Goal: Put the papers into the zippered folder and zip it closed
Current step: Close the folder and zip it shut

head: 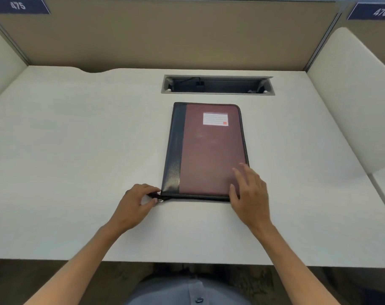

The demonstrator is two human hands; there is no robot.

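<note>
The left hand point(135, 201) pinches the zipper pull point(159, 198) at the near left corner of the closed zippered folder point(207, 150). The right hand point(249, 192) rests with straight, spread fingers on the folder's near right corner. The folder lies flat on the white desk point(77, 150), just in front of the cable slot point(218, 84).

A blue sign point(19, 5) at the partition's upper left is reading "475"; another blue sign point(373, 12) upper right is showing "476".
</note>
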